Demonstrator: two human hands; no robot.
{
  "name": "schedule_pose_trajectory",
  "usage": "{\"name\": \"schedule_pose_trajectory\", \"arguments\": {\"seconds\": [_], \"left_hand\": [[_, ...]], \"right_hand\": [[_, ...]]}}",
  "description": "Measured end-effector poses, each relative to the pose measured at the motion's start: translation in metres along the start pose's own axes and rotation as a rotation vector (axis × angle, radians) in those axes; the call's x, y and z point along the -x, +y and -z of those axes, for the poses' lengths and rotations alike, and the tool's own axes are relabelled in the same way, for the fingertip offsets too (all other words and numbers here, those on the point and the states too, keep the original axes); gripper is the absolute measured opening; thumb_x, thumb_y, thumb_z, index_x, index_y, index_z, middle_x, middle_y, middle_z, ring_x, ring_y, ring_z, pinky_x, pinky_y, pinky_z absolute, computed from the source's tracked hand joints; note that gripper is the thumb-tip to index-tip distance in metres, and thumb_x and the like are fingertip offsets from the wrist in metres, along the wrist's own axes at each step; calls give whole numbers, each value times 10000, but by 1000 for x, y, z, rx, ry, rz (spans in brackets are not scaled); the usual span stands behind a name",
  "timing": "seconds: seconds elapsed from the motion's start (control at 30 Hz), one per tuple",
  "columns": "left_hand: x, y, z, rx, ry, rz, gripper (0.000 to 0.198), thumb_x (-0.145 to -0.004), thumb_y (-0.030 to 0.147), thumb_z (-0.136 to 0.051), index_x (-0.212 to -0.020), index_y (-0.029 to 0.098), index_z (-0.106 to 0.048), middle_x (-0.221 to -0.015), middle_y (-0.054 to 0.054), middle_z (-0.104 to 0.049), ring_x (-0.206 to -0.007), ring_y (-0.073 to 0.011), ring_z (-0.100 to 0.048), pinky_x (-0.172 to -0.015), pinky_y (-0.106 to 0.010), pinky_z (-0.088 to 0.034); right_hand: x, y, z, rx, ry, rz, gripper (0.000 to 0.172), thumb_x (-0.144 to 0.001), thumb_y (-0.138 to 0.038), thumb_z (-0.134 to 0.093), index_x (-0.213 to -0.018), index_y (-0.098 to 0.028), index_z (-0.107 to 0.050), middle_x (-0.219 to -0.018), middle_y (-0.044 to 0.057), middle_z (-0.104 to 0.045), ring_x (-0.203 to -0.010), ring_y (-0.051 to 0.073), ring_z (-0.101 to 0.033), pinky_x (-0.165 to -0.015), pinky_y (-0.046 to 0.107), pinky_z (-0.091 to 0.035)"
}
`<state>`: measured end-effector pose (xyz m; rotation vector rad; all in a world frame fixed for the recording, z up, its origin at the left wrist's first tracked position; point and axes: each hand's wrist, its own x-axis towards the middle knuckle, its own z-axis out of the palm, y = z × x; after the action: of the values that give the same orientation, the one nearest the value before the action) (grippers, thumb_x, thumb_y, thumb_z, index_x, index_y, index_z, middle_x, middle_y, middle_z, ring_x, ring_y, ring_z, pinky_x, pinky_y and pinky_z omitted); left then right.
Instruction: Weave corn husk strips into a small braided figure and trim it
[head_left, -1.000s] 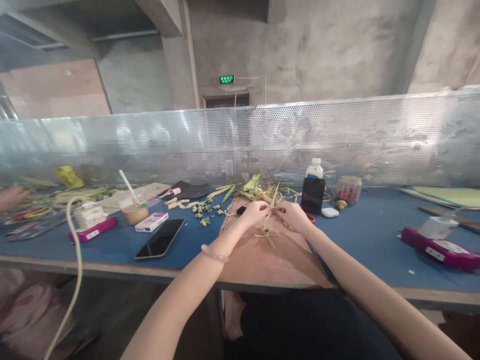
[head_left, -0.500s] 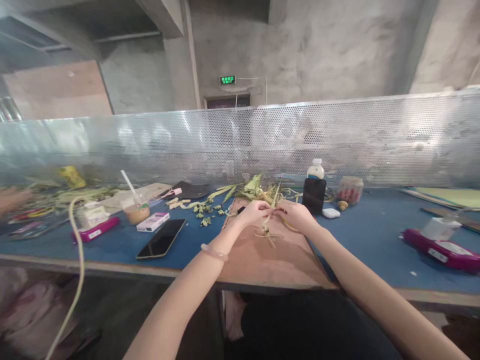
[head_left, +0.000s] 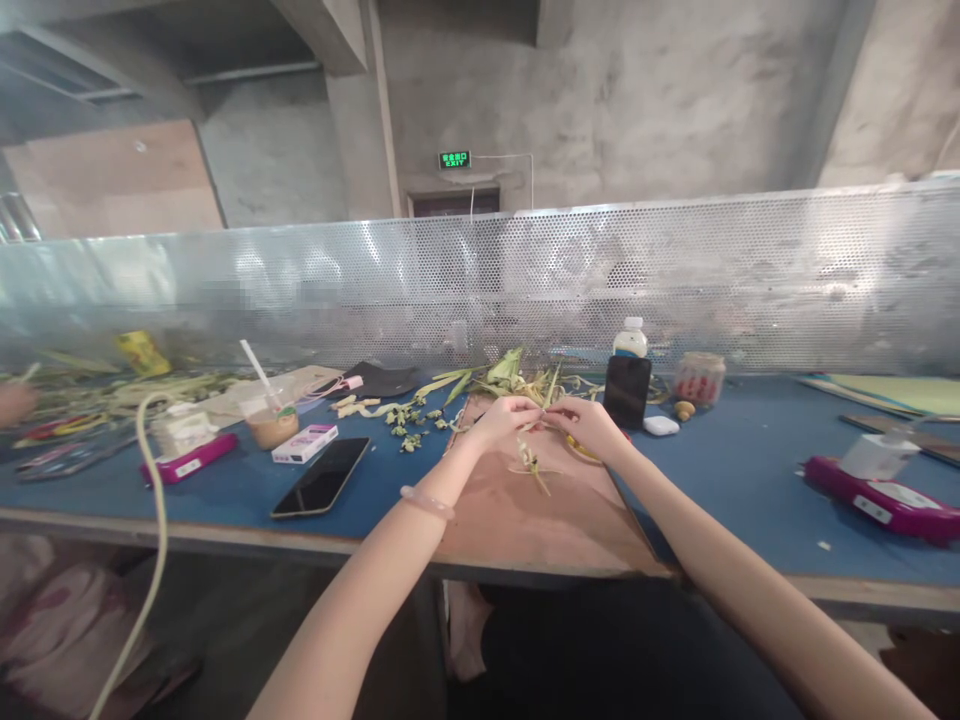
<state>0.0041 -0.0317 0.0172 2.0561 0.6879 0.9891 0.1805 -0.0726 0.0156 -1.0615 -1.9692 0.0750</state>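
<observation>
My left hand [head_left: 504, 420] and my right hand [head_left: 588, 425] meet over a brown board [head_left: 525, 520] on the blue table [head_left: 720, 470]. Both pinch thin green leaf strips [head_left: 530, 458] whose loose ends hang down to the board. Each hand's fingers are closed on the strips. A pale bracelet [head_left: 426, 502] sits on my left wrist. Behind my hands lies a pile of green leaves [head_left: 506, 375].
A black phone [head_left: 321, 478] lies left of the board, near a white box [head_left: 304, 443], a cup with a straw [head_left: 268, 420] and a pink device [head_left: 187, 455]. Another phone [head_left: 627, 392] stands upright by a bottle [head_left: 630, 340]. A perforated metal screen [head_left: 675, 270] backs the table. Another person's hand [head_left: 13, 400] shows far left.
My hands have risen slightly and the leaf strips are lifted a little off the board. The other person's hand at far left has drawn back.
</observation>
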Motion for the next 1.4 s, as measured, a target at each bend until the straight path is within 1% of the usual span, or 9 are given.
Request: {"name": "schedule_pose_trajectory", "arguments": {"seconds": [0.2, 0.37, 0.5, 0.63, 0.8, 0.93, 1.1, 1.27, 1.4], "left_hand": [[-3, -2, -1, 28, 41, -25, 295, -730, 389, -528, -779, 119, -634, -663, -13, -593, -599, -109, -508, -577, -220, -365], [-2, -1, -1, -9, 73, -29, 308, -734, 401, -526, -792, 120, -640, -628, -6, -583, -561, -103, -492, -543, -213, -354], [-1, 1, -3, -68, 94, -37, 289, -725, 385, -545, -775, 120, -652, -653, -17, -605, -582, -113, -505, -545, -214, -360], [-1, 0, -6, -138, 124, -52, 252, -717, 351, -561, -763, 124, -660, -685, -28, -629, -626, -132, -530, -569, -219, -375], [-3, -4, -11, -222, 168, -67, 214, -724, 291, -537, -751, 116, -658, -683, -40, -642, -634, -151, -555, -583, -236, -401], [-3, -4, -15, -273, 192, -76, 195, -726, 241, -522, -775, 114, -662, -736, -63, -662, -691, -173, -584, -632, -254, -428], [-3, -3, -17, -301, 173, -80, 206, -732, 199, -518, -854, 116, -662, -822, -84, -679, -751, -182, -608, -677, -259, -451], [-2, -1, -16, -327, 154, -85, 195, -734, 193, -534, -859, 126, -668, -828, -82, -686, -771, -188, -612, -702, -265, -456], [-1, 0, -16, -336, 146, -81, 185, -730, 188, -546, -849, 128, -673, -825, -82, -687, -772, -192, -615, -713, -272, -454]], "right_hand": [[-1, 4, -4, -173, -11, -140, 416, -847, -457, -344, -772, -145, -607, -606, 16, -609, -412, 100, -503, -396, 207, -399], [1, 5, -10, -208, -8, -179, 342, -798, -441, -440, -845, -156, -622, -615, 12, -615, -390, 91, -476, -349, 193, -363], [3, 1, -10, -163, 23, -183, 303, -783, -397, -471, -822, -150, -642, -620, 15, -624, -393, 83, -460, -387, 196, -356], [4, 0, -10, -91, 51, -158, 265, -771, -354, -488, -768, -155, -664, -629, 23, -635, -489, 110, -515, -481, 208, -381], [3, 4, -14, -4, 63, -153, 282, -775, -345, -471, -769, -158, -682, -529, 14, -606, -446, 119, -496, -468, 218, -359], [3, 6, -16, 54, 72, -160, 265, -765, -320, -475, -770, -158, -685, -549, 20, -621, -465, 126, -516, -490, 220, -367], [2, 8, -17, 112, 72, -166, 257, -766, -313, -467, -732, -165, -676, -546, 20, -619, -473, 131, -530, -504, 219, -377], [1, 12, -18, 150, 72, -159, 222, -756, -284, -487, -757, -175, -680, -665, 42, -661, -573, 153, -568, -569, 235, -398], [1, 13, -19, 169, 69, -160, 192, -737, -269, -510, -742, -176, -678, -669, 40, -662, -594, 155, -570, -581, 234, -396]]}}
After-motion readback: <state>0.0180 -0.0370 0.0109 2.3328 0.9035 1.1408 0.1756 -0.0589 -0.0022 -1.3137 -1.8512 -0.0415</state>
